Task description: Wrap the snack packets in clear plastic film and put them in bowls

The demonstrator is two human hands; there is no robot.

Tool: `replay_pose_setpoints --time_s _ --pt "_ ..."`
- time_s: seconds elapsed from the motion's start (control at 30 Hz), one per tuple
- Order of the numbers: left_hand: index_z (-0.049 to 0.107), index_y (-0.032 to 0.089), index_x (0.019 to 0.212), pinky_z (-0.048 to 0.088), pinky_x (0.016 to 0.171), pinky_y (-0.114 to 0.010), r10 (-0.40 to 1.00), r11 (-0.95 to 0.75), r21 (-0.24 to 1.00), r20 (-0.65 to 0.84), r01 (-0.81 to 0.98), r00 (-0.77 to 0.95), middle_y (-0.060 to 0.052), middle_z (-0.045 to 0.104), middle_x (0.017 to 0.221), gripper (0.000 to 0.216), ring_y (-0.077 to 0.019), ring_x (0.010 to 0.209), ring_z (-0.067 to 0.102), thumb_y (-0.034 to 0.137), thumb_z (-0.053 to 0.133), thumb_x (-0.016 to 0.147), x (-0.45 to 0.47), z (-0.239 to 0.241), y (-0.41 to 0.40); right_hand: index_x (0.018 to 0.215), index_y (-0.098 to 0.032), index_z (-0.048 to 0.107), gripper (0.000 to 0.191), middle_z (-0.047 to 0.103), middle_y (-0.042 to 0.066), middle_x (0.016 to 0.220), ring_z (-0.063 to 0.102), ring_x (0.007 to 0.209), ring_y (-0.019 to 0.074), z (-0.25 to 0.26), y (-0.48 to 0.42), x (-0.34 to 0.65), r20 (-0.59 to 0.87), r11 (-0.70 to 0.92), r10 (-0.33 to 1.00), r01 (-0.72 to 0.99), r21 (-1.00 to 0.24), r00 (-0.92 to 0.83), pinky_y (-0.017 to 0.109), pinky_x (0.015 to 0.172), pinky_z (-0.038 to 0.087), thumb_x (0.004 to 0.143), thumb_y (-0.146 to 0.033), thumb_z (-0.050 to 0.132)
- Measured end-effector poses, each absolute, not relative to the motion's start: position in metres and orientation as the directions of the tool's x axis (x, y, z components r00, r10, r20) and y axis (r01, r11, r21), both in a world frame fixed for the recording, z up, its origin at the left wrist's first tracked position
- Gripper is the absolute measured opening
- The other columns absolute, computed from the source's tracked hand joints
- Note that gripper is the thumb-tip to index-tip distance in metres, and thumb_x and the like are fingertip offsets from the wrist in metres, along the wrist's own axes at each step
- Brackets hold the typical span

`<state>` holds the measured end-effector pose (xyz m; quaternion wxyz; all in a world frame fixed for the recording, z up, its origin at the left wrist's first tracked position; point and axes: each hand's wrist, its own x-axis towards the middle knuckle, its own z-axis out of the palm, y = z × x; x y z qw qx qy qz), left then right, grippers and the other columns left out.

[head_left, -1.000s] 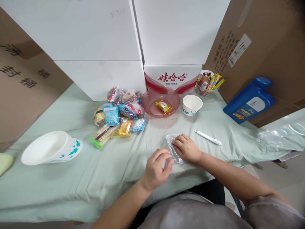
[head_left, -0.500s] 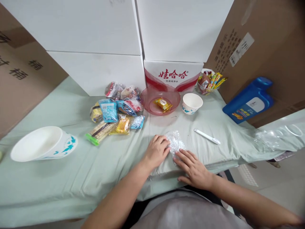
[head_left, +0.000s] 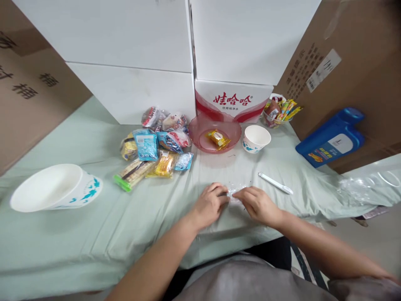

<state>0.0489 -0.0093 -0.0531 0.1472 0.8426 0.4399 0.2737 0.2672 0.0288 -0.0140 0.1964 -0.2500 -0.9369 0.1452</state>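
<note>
A crumpled clear plastic wrapper (head_left: 234,193) lies on the cloth near the front edge, partly covered by my fingers. My left hand (head_left: 211,204) is closed at its left side, with the fingertips curled on its edge. From the right, my right hand (head_left: 259,205) pinches the wrapper between thumb and fingers. A few tiny dark bits are scattered on the cloth around it. Just beyond my right hand lies a white pen-like utility knife (head_left: 275,183).
Behind my hands stand a pink bowl (head_left: 196,140) holding a yellow packet (head_left: 218,139) and a paper cup (head_left: 257,139). Packaged snacks (head_left: 163,146) are heaped to the left, near a large paper tub (head_left: 90,192). A blue bottle (head_left: 332,138) and snack-filled cup (head_left: 278,110) stand right.
Both hands have gone from lying flat with fingers spread to curled and pinching. Less of the wrapper shows between them. The view has shifted slightly.
</note>
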Motion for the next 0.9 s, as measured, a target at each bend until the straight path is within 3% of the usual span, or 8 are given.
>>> replay_pose_setpoints --time_s 0.1,0.23,0.37,0.5,0.6,0.67,0.8,0.9 --pt "0.072 0.023 0.095 0.05 0.095 -0.043 0.82 -0.572 0.46 0.341 0.679 0.46 -0.005 0.066 0.107 0.031 -0.0251 0.111 0.051 0.001 0.055 0.081 0.049 -0.054 -0.008 0.116 -0.015 0.061 0.029 0.067 0.01 0.094 0.059 0.078 0.0196 -0.032 0.055 0.255 0.219 0.799 0.599 0.558 -0.222 -0.77 0.034 0.073 0.044 0.095 -0.013 0.041" --pt "0.07 0.02 0.096 0.052 0.091 -0.042 0.808 -0.582 0.465 0.427 0.667 0.406 -0.006 0.068 0.102 0.032 -0.0234 0.105 0.056 0.0 0.05 0.082 0.049 -0.05 -0.009 0.111 -0.014 0.065 0.025 0.065 0.011 0.092 0.055 0.085 0.0247 -0.054 0.068 0.248 0.268 0.797 0.598 0.595 -0.1 -0.756 0.038 0.076 0.04 0.096 -0.019 0.047" --pt "0.066 0.018 0.107 0.049 0.097 -0.041 0.769 -0.627 0.485 0.51 0.609 0.385 -0.009 0.065 0.115 0.032 -0.0223 0.114 0.057 0.005 0.045 0.087 0.05 -0.042 -0.012 0.112 -0.015 0.064 0.025 0.065 0.011 0.095 0.052 0.088 0.0242 -0.058 0.064 0.248 0.338 0.803 0.589 0.578 -0.143 -0.734 0.038 0.077 0.04 0.097 -0.021 0.045" --pt "0.068 0.021 0.099 0.042 0.101 -0.043 0.755 -0.655 0.476 0.379 0.587 0.535 -0.006 0.067 0.112 0.016 -0.0243 0.12 0.055 0.018 0.057 0.088 0.052 -0.041 -0.013 0.112 -0.016 0.063 0.023 0.064 0.012 0.106 0.053 0.096 0.0251 -0.055 0.071 0.252 0.345 0.77 0.636 0.596 -0.225 -0.691 0.039 0.082 0.042 0.094 -0.022 0.05" --pt "0.069 0.022 0.094 0.04 0.1 -0.042 0.772 -0.631 0.497 0.326 0.595 0.546 -0.004 0.069 0.109 0.01 -0.0233 0.117 0.057 0.02 0.063 0.085 0.052 -0.043 -0.013 0.106 -0.018 0.065 0.02 0.065 0.012 0.105 0.054 0.099 0.0268 -0.047 0.077 0.257 0.421 0.644 0.748 0.716 -0.271 -0.513 0.044 0.086 0.043 0.092 -0.018 0.05" --pt "0.069 0.022 0.094 0.041 0.099 -0.042 0.772 -0.631 0.496 0.323 0.596 0.548 -0.004 0.069 0.11 0.01 -0.0232 0.117 0.057 0.019 0.064 0.085 0.052 -0.044 -0.012 0.106 -0.018 0.065 0.022 0.065 0.012 0.107 0.055 0.104 0.0269 -0.039 0.074 0.26 0.476 0.642 0.743 0.701 -0.311 -0.471 0.046 0.091 0.044 0.092 -0.016 0.048" --pt "0.068 0.021 0.091 0.043 0.097 -0.041 0.77 -0.638 0.476 0.379 0.605 0.513 -0.004 0.07 0.103 0.01 -0.0216 0.111 0.06 0.016 0.06 0.087 0.052 -0.044 -0.013 0.126 -0.019 0.058 0.033 0.065 0.012 0.121 0.055 0.119 0.0251 -0.039 0.045 0.262 0.388 0.843 0.53 0.418 -0.34 -0.754 0.045 0.098 0.048 0.093 -0.02 0.051" --pt "0.066 0.019 0.091 0.047 0.093 -0.04 0.798 -0.591 0.485 0.469 0.645 0.379 -0.005 0.07 0.096 0.014 -0.0206 0.101 0.063 0.013 0.053 0.09 0.051 -0.044 -0.012 0.126 -0.018 0.059 0.034 0.065 0.013 0.125 0.054 0.125 0.0247 -0.048 0.031 0.265 0.359 0.867 0.482 0.378 -0.324 -0.799 0.044 0.1 0.05 0.094 -0.016 0.048"
